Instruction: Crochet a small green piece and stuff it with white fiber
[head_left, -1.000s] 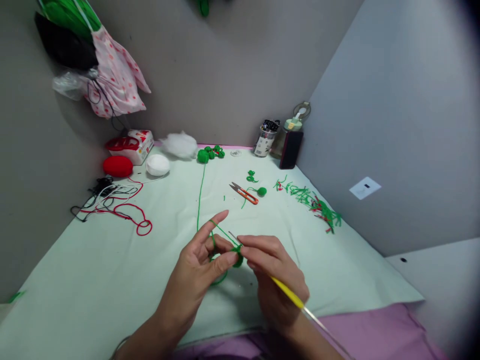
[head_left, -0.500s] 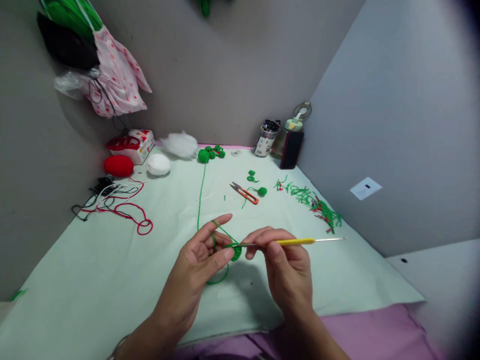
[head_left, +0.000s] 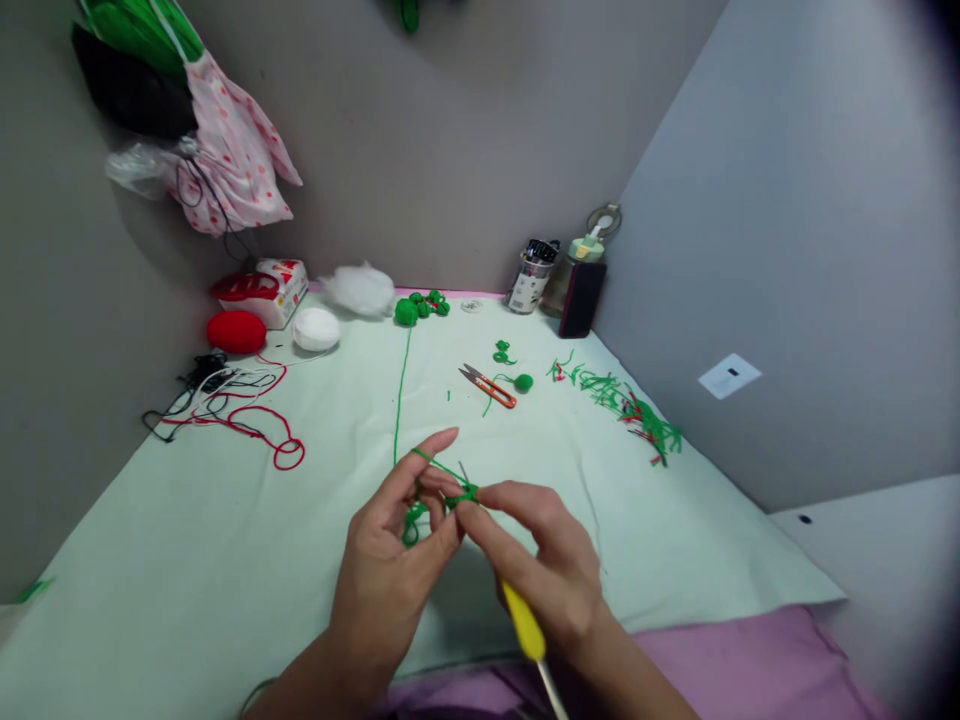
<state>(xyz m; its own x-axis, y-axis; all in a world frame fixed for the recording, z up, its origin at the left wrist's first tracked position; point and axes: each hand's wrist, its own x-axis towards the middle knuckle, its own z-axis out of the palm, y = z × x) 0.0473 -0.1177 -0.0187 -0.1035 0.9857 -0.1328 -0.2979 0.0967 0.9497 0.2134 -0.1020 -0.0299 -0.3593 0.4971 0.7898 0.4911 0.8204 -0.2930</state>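
Head view: above the front middle of the pale cloth point(head_left: 300, 560), the left hand point(head_left: 390, 550) pinches a small green crochet piece point(head_left: 466, 494) between its thumb and fingers, the index finger raised with green yarn point(head_left: 441, 464) running over it to the work. The right hand point(head_left: 551, 560) meets it from the other side, index finger and thumb closed narrowly at the edge of the piece, and holds the hook point(head_left: 523, 622), whose yellow handle slants down from under the palm toward the wearer. The slim metal tip pokes out just beyond the piece. A loose green loop hangs beside the left fingers. Farther back, a strand leads to the green ball point(head_left: 406, 313). Orange snips point(head_left: 490, 387) lie near a small green bobble point(head_left: 523, 382), with clippings point(head_left: 619, 398) strewn to the right. At the left sit a red ball point(head_left: 236, 332) and a white ball point(head_left: 316, 328), near tangled strands point(head_left: 247, 415).
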